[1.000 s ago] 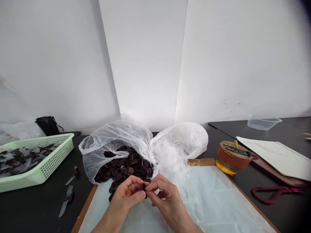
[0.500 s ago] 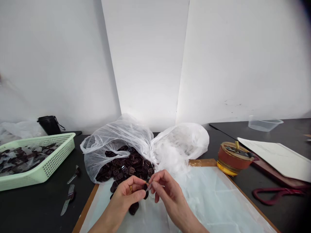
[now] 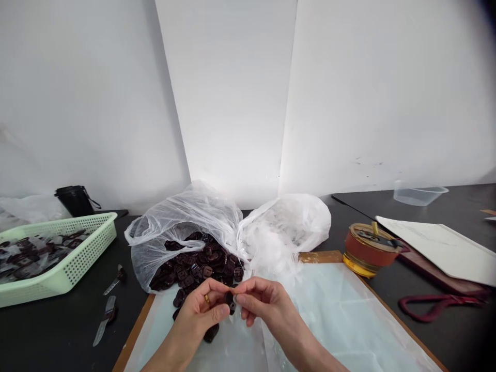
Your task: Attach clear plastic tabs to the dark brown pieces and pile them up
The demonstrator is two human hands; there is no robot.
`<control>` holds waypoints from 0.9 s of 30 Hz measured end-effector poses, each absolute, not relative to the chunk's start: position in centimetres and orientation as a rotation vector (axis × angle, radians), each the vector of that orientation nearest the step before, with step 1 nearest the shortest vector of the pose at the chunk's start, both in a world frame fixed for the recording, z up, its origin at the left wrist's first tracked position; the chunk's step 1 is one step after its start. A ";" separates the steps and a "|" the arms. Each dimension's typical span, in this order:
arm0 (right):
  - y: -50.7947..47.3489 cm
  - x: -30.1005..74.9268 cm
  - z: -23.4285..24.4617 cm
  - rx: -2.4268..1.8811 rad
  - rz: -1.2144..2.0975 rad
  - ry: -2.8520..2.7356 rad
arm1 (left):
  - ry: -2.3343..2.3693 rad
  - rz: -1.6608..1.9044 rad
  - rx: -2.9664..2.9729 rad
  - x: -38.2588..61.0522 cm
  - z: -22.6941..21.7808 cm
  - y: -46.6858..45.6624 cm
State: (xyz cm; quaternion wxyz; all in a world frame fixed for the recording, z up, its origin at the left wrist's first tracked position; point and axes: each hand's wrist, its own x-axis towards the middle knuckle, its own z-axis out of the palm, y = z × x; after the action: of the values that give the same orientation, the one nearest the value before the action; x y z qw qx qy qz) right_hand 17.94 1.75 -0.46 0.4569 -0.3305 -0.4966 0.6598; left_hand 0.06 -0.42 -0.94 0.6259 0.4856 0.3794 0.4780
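The left hand [image 3: 199, 307] and right hand [image 3: 267, 305] pinched a dark button [image 3: 231, 302] between their fingertips, a steady hold suiting something so small. Its long axis seemed roughly upright, above the pale sheet [image 3: 329, 320], near the heap of buttons [image 3: 197, 266] in a clear plastic bag [image 3: 174, 217].

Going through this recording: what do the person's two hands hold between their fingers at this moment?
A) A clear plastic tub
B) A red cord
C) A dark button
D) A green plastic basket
C: the dark button is pinched between the fingertips of the left hand and the right hand.
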 end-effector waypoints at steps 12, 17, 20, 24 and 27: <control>1.8 17.6 -0.6 -0.914 1.680 -1.102 | 0.893 1.089 1.199 -0.1 -1.6 -0.1; 1.7 17.6 -0.7 -0.925 1.669 -1.116 | 0.891 1.092 1.285 0.0 -1.6 -0.2; 1.7 17.8 -0.7 -0.901 1.686 -1.102 | 0.888 1.097 1.284 0.1 -1.6 -0.1; 1.6 17.9 -0.6 -0.862 1.718 -1.075 | 0.903 1.105 1.254 0.0 -1.5 -0.1; 1.6 17.9 -0.6 -0.839 1.725 -1.061 | 0.920 1.101 1.229 0.0 -1.4 -0.2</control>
State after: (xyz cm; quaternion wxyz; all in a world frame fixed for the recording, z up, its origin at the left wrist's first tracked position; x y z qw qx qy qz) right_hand 17.86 1.58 -0.58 0.4573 -0.3403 -0.4306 0.6998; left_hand -0.01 -0.25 -1.43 0.5859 0.5269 0.3948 0.4724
